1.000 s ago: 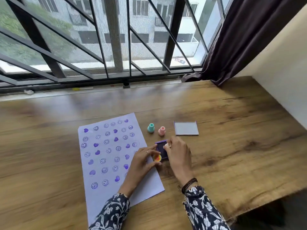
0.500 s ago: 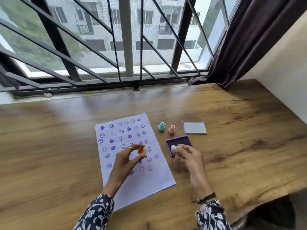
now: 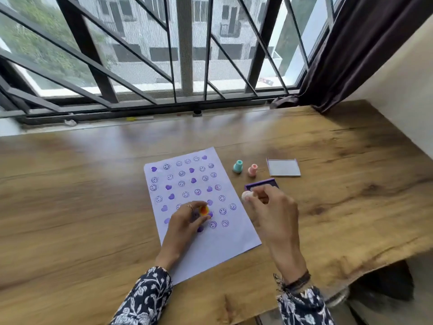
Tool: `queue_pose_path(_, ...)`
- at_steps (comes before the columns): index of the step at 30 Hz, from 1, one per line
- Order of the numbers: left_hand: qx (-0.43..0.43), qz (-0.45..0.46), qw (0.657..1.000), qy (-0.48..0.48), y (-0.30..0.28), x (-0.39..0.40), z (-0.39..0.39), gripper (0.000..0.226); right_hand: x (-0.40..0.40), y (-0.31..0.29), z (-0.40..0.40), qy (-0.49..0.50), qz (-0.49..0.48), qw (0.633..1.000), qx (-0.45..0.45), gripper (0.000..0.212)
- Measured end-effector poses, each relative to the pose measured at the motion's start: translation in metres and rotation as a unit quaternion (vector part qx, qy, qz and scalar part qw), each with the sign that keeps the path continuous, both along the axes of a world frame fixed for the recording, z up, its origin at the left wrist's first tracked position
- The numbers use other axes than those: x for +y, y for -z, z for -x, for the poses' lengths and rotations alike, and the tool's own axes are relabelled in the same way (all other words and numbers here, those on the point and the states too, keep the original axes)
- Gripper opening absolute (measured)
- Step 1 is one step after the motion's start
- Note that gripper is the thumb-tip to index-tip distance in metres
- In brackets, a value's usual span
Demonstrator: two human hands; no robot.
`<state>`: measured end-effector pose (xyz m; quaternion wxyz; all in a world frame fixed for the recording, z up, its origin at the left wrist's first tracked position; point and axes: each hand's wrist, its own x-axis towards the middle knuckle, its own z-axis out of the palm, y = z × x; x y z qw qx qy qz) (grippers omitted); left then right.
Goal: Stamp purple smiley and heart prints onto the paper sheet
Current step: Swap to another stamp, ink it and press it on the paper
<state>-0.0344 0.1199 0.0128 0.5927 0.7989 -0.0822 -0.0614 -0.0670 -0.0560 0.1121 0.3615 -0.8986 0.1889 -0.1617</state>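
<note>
Since half a second ago, the right hand (image 3: 273,214) has lifted off the purple ink pad (image 3: 262,184) and come toward the paper's right edge, while the left hand (image 3: 185,221) has sunk lower over the sheet. Its grip is pressed together: thumb and forefinger pinch a small orange stamp (image 3: 203,210), held at or just above the paper among the lower rows of prints; whether it touches cannot be told. The right grip likewise pinches a pale pink stamp (image 3: 247,195) between thumb and fingertips, raised just beside the ink pad's near corner. Under both lies the paper sheet (image 3: 234,238), angled on the wooden tabletop (image 3: 82,207), covered over its upper part with purple smileys and hearts, its near end bare. Beyond the ink pad stand a teal stamp (image 3: 238,166) and a pink stamp (image 3: 252,170), upright and near each other, with the pad's grey lid (image 3: 283,167) lying flat to their right. Floral sleeves cover both forearms, and a dark band circles the right wrist.
</note>
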Motion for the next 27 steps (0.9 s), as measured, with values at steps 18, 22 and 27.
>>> queue_pose_path(18,0.014,0.005,1.0,-0.002,0.003,0.003,-0.002,0.025,0.008,0.051,-0.003,-0.037,-0.055,0.987,0.147,0.009)
queue_pose_path(22,0.034,0.042,0.998,-0.012,-0.003,0.005,0.0,0.022,-0.014,0.036,0.001,0.048,-0.309,0.947,0.068,0.01)
queue_pose_path(27,0.025,0.079,0.996,-0.036,-0.015,0.001,0.005,0.027,-0.029,0.023,0.008,0.047,-0.556,0.829,0.033,0.017)
